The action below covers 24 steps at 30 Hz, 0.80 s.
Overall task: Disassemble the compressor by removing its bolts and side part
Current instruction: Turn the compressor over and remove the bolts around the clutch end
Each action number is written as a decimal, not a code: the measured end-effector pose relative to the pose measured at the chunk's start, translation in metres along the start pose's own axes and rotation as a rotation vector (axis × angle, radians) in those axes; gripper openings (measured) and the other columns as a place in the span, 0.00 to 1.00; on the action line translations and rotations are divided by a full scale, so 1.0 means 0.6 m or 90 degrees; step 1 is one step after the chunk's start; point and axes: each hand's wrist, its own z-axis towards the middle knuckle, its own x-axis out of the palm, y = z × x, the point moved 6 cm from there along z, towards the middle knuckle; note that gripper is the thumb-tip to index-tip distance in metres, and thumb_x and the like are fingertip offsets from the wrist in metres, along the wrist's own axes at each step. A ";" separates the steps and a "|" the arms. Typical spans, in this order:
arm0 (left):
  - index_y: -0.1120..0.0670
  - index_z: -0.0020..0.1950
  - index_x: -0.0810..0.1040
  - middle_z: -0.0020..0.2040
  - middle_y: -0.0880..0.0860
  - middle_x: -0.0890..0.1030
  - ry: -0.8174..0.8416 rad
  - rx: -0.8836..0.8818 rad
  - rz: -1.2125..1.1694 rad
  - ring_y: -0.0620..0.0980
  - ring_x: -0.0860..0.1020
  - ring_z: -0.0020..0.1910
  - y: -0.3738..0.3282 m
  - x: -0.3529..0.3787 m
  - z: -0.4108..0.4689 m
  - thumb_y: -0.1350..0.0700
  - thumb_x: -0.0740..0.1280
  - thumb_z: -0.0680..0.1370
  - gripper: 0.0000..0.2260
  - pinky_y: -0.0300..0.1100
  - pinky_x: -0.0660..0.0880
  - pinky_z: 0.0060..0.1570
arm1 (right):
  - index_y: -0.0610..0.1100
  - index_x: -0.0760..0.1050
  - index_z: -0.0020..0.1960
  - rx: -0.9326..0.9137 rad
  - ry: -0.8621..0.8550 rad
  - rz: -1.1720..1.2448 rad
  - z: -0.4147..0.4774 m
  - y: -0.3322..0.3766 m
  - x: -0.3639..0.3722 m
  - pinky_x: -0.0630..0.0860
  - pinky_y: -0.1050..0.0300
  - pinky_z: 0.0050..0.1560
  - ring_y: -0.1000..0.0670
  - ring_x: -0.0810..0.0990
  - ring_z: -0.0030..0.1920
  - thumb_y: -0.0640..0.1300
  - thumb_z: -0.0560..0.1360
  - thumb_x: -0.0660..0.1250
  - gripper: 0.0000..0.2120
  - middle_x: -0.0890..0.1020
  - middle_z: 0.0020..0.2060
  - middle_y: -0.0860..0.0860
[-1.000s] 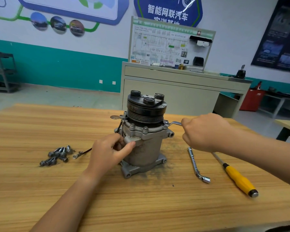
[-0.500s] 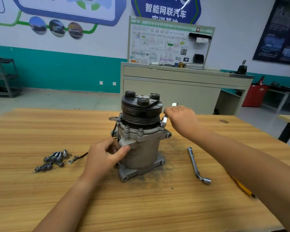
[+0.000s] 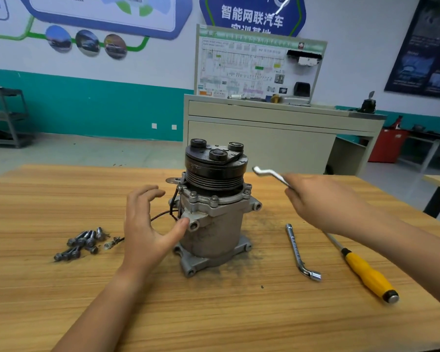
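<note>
Loose bolts [image 3: 80, 243] lay on the table [image 3: 214, 313] at your far left. Your left hand [image 3: 148, 224] was spread open, thumb tip against the compressor [image 3: 214, 214], which stood upright mid-table. Your right hand [image 3: 320, 201] had its fingers curled round a bent wrench [image 3: 269, 174], held clear beside the pulley. Farther right lay a socket wrench [image 3: 299, 252] and a screwdriver [image 3: 366, 273].

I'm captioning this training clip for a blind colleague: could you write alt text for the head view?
A compressor stands upright on a wooden table; the left hand is open beside it and the right hand holds a small wrench in the air. Loose bolts lie left of it, an L-shaped socket wrench and yellow-handled screwdriver right.
</note>
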 end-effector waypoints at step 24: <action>0.39 0.72 0.50 0.73 0.42 0.60 0.203 -0.175 -0.130 0.40 0.60 0.71 0.016 0.060 -0.032 0.50 0.69 0.73 0.36 0.51 0.62 0.70 | 0.45 0.63 0.60 -0.206 0.098 -0.367 0.026 0.014 0.012 0.57 0.59 0.24 0.53 0.63 0.24 0.44 0.79 0.50 0.11 0.66 0.26 0.53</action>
